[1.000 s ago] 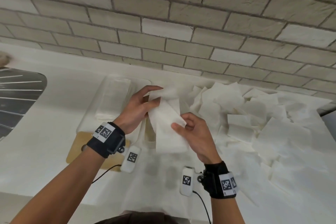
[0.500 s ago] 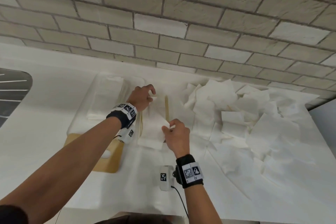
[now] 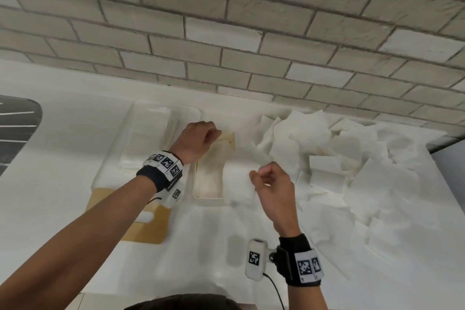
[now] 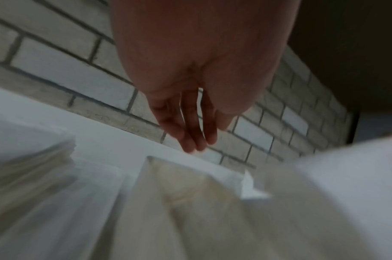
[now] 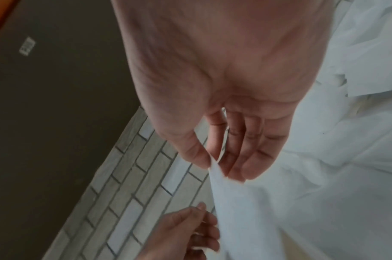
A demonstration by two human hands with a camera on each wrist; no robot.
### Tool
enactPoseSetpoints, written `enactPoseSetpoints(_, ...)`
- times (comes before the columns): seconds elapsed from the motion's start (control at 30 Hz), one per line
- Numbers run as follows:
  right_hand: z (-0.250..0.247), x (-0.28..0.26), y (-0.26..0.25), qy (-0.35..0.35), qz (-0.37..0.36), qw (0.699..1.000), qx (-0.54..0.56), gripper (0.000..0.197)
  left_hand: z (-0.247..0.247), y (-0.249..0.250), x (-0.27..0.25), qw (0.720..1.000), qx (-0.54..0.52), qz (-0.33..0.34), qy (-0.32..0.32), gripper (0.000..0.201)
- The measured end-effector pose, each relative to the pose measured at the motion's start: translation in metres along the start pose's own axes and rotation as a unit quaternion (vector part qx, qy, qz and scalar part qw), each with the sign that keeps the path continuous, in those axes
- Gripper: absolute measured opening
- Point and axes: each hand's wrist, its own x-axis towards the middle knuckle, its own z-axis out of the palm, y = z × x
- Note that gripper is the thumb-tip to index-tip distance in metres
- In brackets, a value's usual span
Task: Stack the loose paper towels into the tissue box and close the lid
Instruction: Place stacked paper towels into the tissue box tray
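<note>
Mid-placement — right hand (image 3: 273, 185) pinches a paper towel (image 3: 237, 178) over the tissue box (image 3: 208, 195), left hand (image 3: 198, 139) fingers relaxed — next, lay it flat inside.

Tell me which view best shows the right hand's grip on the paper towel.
The right wrist view: the right hand pinches the paper towel edge between thumb and fingers, close up. The head view shows only the hand's back over the towel. The left wrist view misses the grip entirely.
</note>
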Motion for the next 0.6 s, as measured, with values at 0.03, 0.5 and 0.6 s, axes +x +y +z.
enactPoseSetpoints(0.03,-0.002,0.001,-0.004,-0.009,0.002,0.999,0.035,0.018,-0.009,0.010,-0.005,0.998,-0.049,-0.036,-0.035,0.039)
enactPoseSetpoints(0.5,-0.019,0.015,-0.011,0.059,-0.041,0.988,0.138,0.063,0.019,0.035,-0.064,0.978,-0.102,-0.044,-0.176,0.054)
enactPoseSetpoints(0.6,-0.023,0.025,-0.008,-0.011,0.004,0.996,0.083,0.059,0.045,0.042,-0.076,0.982,0.011,-0.002,-0.188,0.064)
